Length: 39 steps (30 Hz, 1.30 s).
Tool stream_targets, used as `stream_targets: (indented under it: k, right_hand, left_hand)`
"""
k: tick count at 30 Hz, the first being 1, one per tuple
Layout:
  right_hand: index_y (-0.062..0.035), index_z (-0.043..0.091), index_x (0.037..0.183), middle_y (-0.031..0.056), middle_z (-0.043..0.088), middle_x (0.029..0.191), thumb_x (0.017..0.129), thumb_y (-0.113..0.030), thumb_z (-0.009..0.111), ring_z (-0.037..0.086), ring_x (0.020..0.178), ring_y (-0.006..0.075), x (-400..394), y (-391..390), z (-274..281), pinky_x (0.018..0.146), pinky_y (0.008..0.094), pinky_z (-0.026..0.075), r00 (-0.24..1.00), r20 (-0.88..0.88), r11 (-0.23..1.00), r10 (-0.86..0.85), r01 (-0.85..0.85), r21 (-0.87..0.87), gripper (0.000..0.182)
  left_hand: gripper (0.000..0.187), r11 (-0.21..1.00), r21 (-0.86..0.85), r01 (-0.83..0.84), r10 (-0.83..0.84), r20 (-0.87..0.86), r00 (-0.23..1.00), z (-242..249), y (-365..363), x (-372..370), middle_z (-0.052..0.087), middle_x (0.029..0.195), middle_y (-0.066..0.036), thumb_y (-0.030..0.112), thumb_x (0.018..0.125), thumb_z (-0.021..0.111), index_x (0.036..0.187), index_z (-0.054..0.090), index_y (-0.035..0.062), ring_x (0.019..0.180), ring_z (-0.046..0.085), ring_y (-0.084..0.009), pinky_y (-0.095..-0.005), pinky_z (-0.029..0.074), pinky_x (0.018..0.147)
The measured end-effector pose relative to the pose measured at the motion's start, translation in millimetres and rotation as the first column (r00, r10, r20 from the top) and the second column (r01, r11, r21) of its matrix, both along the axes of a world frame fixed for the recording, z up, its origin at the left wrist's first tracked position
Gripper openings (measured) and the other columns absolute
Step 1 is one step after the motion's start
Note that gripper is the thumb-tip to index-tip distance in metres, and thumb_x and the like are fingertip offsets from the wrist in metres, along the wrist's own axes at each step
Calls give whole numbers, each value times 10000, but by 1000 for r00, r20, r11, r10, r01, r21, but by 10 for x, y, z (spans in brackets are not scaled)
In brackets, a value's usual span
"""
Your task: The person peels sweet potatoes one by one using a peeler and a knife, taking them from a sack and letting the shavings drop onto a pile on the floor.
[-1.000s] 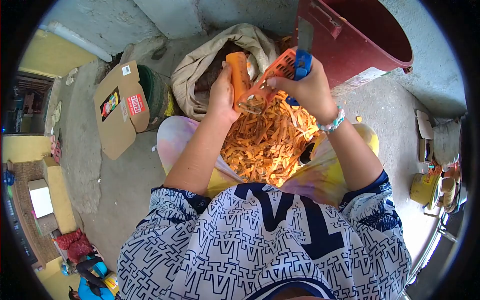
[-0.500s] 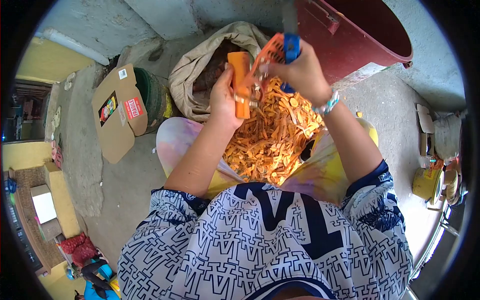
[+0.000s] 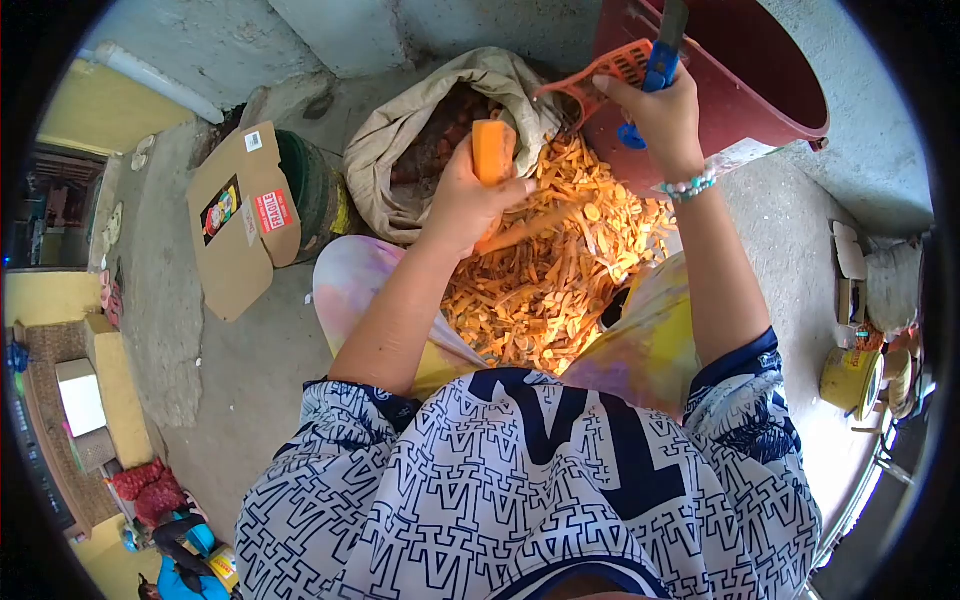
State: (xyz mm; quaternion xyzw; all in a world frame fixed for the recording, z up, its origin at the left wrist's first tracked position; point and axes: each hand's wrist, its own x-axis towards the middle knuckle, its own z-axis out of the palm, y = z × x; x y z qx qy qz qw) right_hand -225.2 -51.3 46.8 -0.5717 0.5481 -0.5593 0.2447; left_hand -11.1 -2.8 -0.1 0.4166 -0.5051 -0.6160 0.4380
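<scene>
firmly our left hand [image 3: 470, 205] fingers wrap the stiff, maybe slippery carrot [image 3: 491, 152]; right hand [image 3: 655, 115] fingers clench the light peeler [image 3: 618, 68].

Bright, even daylight fills the scene, with only soft shadows on the concrete beside the cardboard box [image 3: 240, 215]. Around it the fisheye view bends straight lines (black corners frame everything). Far left of the box, the edge smears and darkens.
</scene>
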Motion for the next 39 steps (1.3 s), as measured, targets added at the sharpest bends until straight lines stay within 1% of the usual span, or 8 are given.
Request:
stream_targets:
  k: [5,7,8,18,27,31,35,39]
  right_hand:
    - [-12,574,889,49,656,820,655,-9,747,615,728,102,101,238,120,664,238,498,980,81,978,180,-187,90,291]
    - [-14,562,903,55,646,831,648,7,749,599,746,87,181,282,-5,664,229,495,906,259,922,334,-371,113,317]
    - [-11,557,906,47,641,822,648,6,748,592,740,85,235,343,-55,664,230,492,916,212,919,342,-372,127,322]
    - [-17,569,891,11,624,784,623,-11,761,559,709,65,442,578,-9,654,233,474,909,173,878,380,-413,242,329]
    - [-3,585,909,22,631,839,616,-10,760,563,753,83,402,387,64,681,248,476,860,115,840,497,-510,186,340]
    - [-5,586,890,19,627,759,635,-23,757,561,638,71,276,175,63,583,223,467,900,167,885,403,-430,179,307]
    - [-40,592,802,-16,583,642,667,-76,757,479,506,38,-146,-318,-58,443,198,381,996,-69,988,-56,45,-150,215]
    - [-38,575,759,6,576,619,670,-78,760,474,460,66,-364,-324,-78,417,205,376,950,307,998,-52,59,-13,209]
  left_hand:
    - [369,993,94,-74,77,-22,997,17,-7,39,520,890,-49,200,837,583,1158,454,71,731,531,-171,-309,461,629]
    - [376,911,410,38,166,-450,877,-71,-77,115,529,928,-41,378,879,515,1119,482,91,819,522,-159,-304,446,708]
    - [370,884,465,-39,271,-443,855,-119,-96,85,537,905,-51,403,929,368,1098,498,101,804,535,-181,-315,452,696]
    - [344,861,501,-91,336,-426,840,-29,-101,2,546,870,-71,357,949,300,1114,467,104,804,562,-211,-355,486,717]
    - [414,919,368,142,80,-526,847,-3,-71,-65,578,1058,-107,359,944,335,1175,463,41,884,583,-212,-366,491,736]
    - [412,955,250,162,4,-553,833,-61,-7,-76,577,974,-95,365,943,347,1156,465,32,786,563,-203,-337,468,676]
    - [404,919,280,277,-91,-532,842,-46,91,-88,531,836,-66,372,933,381,1124,468,26,709,518,-180,-309,434,630]
    - [445,912,321,254,-127,-367,922,-76,51,-28,519,840,-60,392,872,521,1122,465,28,707,515,-163,-287,436,625]
